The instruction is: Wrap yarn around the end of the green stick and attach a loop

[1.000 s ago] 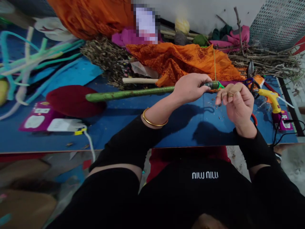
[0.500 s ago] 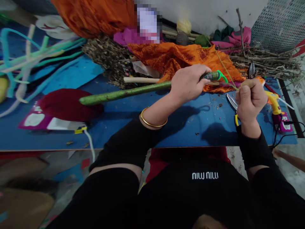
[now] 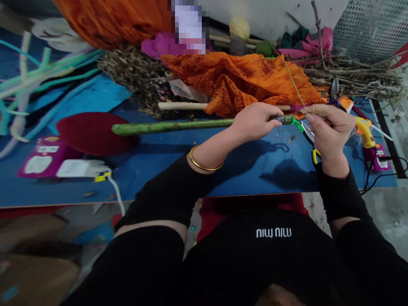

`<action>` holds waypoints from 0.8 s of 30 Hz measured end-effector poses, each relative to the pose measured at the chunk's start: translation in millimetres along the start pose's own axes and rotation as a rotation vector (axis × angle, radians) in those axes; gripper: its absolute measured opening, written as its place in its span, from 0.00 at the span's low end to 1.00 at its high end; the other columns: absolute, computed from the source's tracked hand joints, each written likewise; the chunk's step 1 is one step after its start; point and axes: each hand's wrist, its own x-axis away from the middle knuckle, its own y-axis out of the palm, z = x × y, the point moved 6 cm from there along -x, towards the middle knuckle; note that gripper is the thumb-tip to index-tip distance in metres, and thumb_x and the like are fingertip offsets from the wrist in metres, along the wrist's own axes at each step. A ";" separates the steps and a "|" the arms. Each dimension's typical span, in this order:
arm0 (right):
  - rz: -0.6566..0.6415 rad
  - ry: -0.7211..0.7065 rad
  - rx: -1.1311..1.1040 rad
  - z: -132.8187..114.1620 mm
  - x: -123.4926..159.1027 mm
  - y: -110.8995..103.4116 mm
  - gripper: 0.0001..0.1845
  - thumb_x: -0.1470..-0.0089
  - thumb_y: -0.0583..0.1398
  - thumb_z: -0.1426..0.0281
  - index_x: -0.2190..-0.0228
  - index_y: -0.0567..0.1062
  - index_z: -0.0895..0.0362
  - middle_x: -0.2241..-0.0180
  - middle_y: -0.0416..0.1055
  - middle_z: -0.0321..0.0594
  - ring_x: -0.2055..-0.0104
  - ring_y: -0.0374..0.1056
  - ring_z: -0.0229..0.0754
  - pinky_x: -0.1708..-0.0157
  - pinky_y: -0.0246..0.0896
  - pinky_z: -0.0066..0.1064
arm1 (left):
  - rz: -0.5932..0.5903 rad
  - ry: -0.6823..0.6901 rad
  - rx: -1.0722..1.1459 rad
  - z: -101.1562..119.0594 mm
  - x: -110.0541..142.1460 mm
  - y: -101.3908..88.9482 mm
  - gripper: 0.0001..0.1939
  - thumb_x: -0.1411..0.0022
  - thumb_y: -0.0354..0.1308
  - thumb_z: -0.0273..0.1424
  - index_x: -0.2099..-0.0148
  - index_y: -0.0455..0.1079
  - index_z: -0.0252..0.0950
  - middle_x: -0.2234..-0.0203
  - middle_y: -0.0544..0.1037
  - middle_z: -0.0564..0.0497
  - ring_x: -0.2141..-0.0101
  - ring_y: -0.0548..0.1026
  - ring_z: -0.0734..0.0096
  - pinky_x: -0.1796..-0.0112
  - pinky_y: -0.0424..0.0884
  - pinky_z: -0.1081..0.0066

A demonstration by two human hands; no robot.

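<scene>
My left hand (image 3: 256, 121) is wrapped round a long green stick (image 3: 178, 125) near its right end, holding it level above the table. A dark red oval piece (image 3: 92, 132) is at the stick's left end; whether it is fixed there I cannot tell. From the right tip hangs a bright green loop (image 3: 297, 124). Between pinched fingers, my right hand (image 3: 331, 127) grips a thin yellow-green string (image 3: 295, 83) beside that tip. The string runs up toward a green yarn ball (image 3: 264, 49). Yellow-handled scissors (image 3: 314, 155) lie partly under my right hand.
On the blue table (image 3: 178, 178), a yellow glue gun (image 3: 366, 131) with cords lies at the right. Orange cloth (image 3: 242, 78), dry twigs (image 3: 357, 72) and a wooden rod (image 3: 181, 106) lie behind. Pastel foam-like strips (image 3: 41, 80) spread at the left, near a purple power strip (image 3: 41, 159).
My right hand has moved left and slightly up, bringing the string close to the stick's tip. The stick has turned more level, its right end dropping and its left end rising.
</scene>
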 end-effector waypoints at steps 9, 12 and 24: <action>0.105 0.056 0.139 39.6 -13.8 -5.2 0.19 0.43 0.68 0.51 0.68 0.82 0.55 0.74 0.73 0.34 0.72 0.67 0.34 0.69 0.67 0.30 | -0.233 0.192 0.095 31.2 17.1 25.7 0.13 0.37 0.59 0.32 0.55 0.84 0.37 0.61 0.86 0.49 0.60 0.82 0.64 0.57 0.73 0.69; 0.043 0.085 0.162 50.3 -13.9 -1.1 0.20 0.42 0.67 0.50 0.69 0.81 0.55 0.76 0.69 0.33 0.73 0.65 0.34 0.70 0.65 0.30 | -0.218 0.225 0.117 38.5 21.5 20.7 0.13 0.37 0.59 0.31 0.55 0.84 0.36 0.62 0.86 0.49 0.61 0.82 0.65 0.58 0.73 0.70; 0.214 0.111 0.016 65.0 -9.8 -6.5 0.22 0.43 0.66 0.46 0.68 0.78 0.53 0.78 0.60 0.30 0.80 0.51 0.30 0.80 0.47 0.27 | -0.106 0.250 0.154 39.7 22.7 7.3 0.12 0.38 0.61 0.29 0.54 0.84 0.37 0.64 0.86 0.51 0.63 0.82 0.66 0.59 0.73 0.70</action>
